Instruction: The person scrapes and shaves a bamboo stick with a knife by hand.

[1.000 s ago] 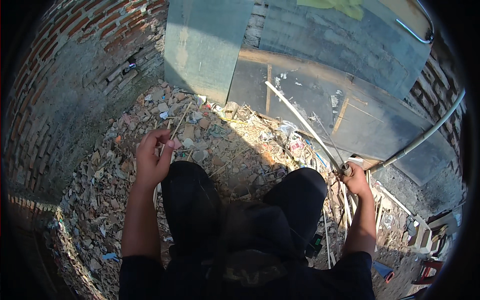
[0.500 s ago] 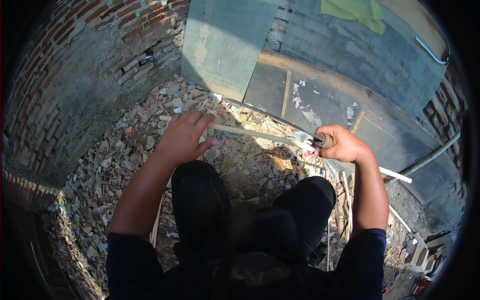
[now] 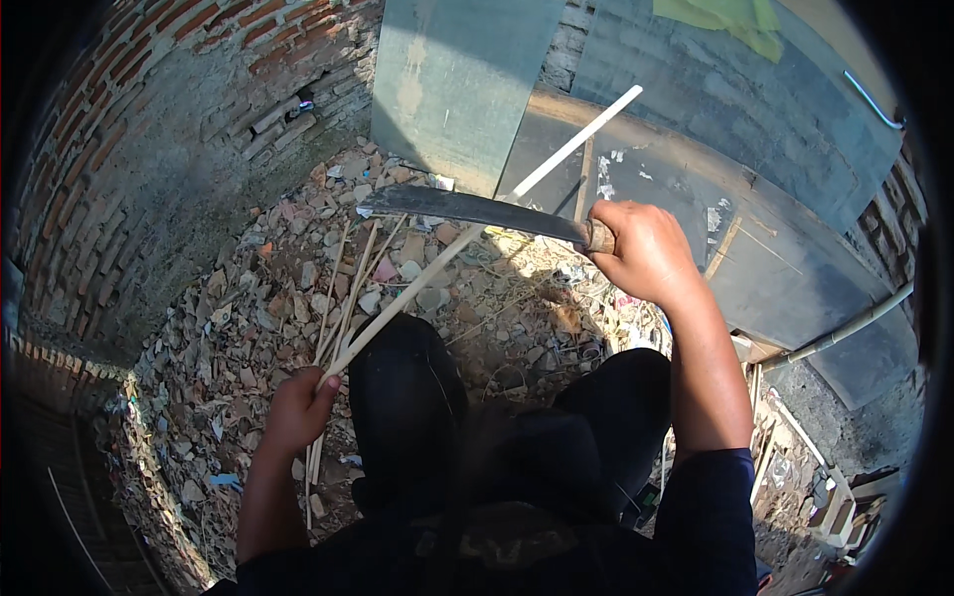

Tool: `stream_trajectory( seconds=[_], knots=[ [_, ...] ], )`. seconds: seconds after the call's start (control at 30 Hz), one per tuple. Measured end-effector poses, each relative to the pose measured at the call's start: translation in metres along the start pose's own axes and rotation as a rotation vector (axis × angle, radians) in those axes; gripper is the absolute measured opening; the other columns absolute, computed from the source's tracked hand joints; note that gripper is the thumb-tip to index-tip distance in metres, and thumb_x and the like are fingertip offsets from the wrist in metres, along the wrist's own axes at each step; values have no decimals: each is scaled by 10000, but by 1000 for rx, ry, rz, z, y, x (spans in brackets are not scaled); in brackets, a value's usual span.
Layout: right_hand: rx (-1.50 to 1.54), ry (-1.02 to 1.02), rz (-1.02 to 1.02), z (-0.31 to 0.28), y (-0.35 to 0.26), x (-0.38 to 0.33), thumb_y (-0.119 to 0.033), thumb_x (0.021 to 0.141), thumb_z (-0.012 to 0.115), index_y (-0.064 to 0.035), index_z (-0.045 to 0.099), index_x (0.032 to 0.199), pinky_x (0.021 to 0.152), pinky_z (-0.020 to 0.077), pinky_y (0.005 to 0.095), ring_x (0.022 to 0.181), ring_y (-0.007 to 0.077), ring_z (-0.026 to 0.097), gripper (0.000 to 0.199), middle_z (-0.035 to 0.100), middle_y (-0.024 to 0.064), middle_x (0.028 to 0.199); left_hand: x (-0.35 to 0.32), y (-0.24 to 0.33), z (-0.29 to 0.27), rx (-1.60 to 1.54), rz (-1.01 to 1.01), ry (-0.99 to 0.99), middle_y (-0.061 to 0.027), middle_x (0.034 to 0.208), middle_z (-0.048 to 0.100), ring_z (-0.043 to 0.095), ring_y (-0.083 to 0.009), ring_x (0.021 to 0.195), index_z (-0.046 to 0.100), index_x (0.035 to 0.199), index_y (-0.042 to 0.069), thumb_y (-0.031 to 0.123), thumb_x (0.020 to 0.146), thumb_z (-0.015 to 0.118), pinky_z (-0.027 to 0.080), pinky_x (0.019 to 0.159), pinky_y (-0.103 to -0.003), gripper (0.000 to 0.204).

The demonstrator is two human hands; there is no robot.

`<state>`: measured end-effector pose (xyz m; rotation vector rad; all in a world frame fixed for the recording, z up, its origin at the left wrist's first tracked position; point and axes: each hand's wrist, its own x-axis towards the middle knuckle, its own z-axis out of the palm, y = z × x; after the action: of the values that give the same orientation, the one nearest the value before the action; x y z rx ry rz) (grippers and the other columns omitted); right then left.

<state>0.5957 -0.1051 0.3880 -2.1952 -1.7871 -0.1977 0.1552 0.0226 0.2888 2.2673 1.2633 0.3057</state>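
Note:
My left hand (image 3: 296, 409), low beside my left knee, is closed around the near end of a long pale bamboo strip (image 3: 412, 288). The strip slants away to the upper right, its bright far end in front of the leaning boards. In my right hand (image 3: 646, 250) is the wooden handle of a machete (image 3: 462, 207). Its dark, broad blade points left and crosses the strip near its middle; whether the two touch I cannot tell. More thin strips (image 3: 343, 298) lie on the rubble by my left leg, partly hidden behind it.
Broken brick and stone rubble (image 3: 248, 328) covers the ground around my knees. A worn brick wall (image 3: 169, 169) rises at the left. Large grey-green boards (image 3: 457, 89) lean at the back. A bamboo pole (image 3: 845, 328) rests at the right, near more strips (image 3: 765, 447).
My left hand has drawn back toward me, down to the strip's near end. The strip has swung from lying crosswise to slanting away. The machete has lifted slightly, its blade now broadside to view.

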Motion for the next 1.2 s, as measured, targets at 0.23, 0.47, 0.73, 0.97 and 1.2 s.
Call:
stream_trajectory(
  seconds=[0.23, 0.47, 0.73, 0.97, 1.2],
  knots=[
    [135, -340, -248, 107, -50, 14, -259, 790, 751, -112, 681, 1044, 780, 553, 483, 898, 352, 699, 302, 715, 131, 891, -55, -14, 73, -148, -113, 100, -205, 632, 570, 613, -419, 616, 569, 816, 4, 358, 1048, 525, 441, 571, -484, 426],
    [234, -474, -156, 148, -42, 22, -222, 795, 712, -107, 673, 1048, 799, 554, 493, 905, 365, 695, 281, 714, 150, 900, -50, -11, 84, 47, -81, 114, -249, 655, 592, 610, -492, 661, 544, 816, 17, 320, 1044, 512, 451, 588, -547, 380],
    [161, -473, -180, 153, -50, 16, -195, 748, 710, -96, 659, 1001, 774, 552, 509, 874, 386, 693, 277, 698, 176, 842, -44, 2, 80, 205, -102, 80, -241, 659, 607, 631, -485, 674, 547, 827, 31, 324, 1041, 515, 482, 607, -567, 364],
    [170, -420, -154, 148, -67, 11, -206, 752, 714, -106, 662, 991, 773, 553, 507, 872, 375, 699, 265, 694, 172, 830, -49, 11, 76, 132, -92, 66, -239, 657, 603, 621, -486, 663, 555, 826, 30, 304, 1030, 544, 464, 593, -561, 342],
    [163, -400, 147, 152, -6, 25, -197, 817, 673, -109, 672, 1093, 830, 567, 491, 924, 369, 710, 290, 726, 169, 935, -50, 13, 72, 107, -105, 46, -237, 646, 594, 618, -482, 658, 561, 807, 25, 296, 1032, 542, 456, 584, -546, 353]
  ],
)
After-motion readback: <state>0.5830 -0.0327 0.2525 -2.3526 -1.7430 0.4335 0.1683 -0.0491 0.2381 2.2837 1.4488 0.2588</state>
